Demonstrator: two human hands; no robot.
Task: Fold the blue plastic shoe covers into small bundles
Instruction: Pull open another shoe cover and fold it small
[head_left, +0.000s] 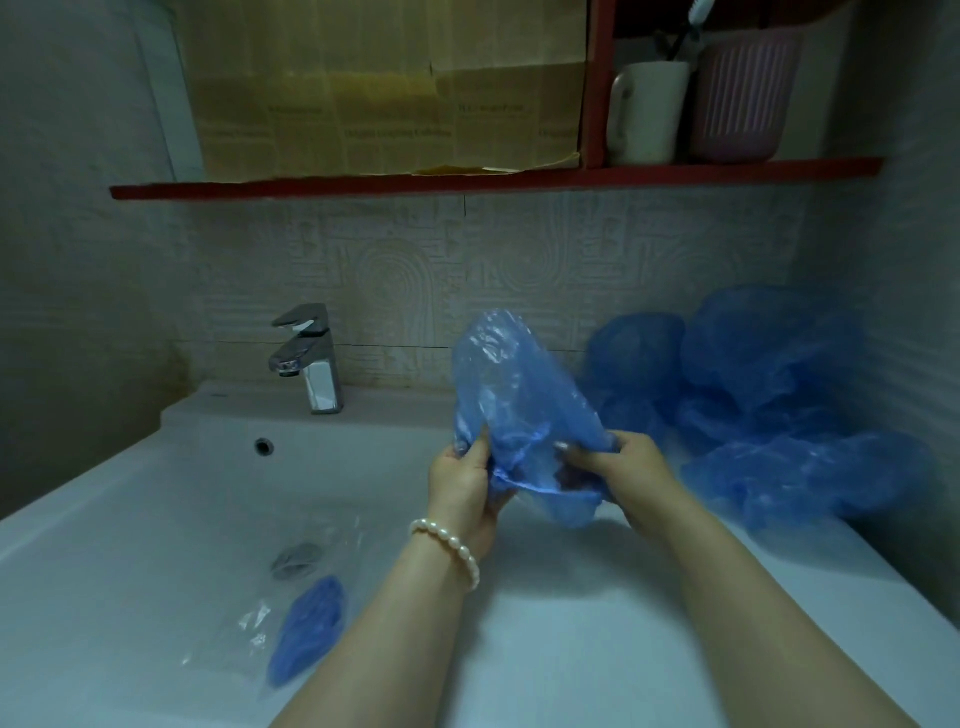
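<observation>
Both hands, left hand (464, 486) and right hand (626, 464), pinch the open edge of one shoe cover (511, 395) above the sink (156, 519), apparently to flatten it for folding.

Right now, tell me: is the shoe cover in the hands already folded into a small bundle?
No, the shoe cover is spread open and puffed up, with the left hand and right hand gripping its lower edge.

Shoe cover (519, 405) held up between left hand (465, 486) and right hand (626, 465) above the sink (156, 519), tap (311, 358) behind left, heap of covers (769, 395) on the worktop right, what seems a folded bundle (309, 626) in the basin, mug (649, 111) on the shelf (467, 179) above
</observation>
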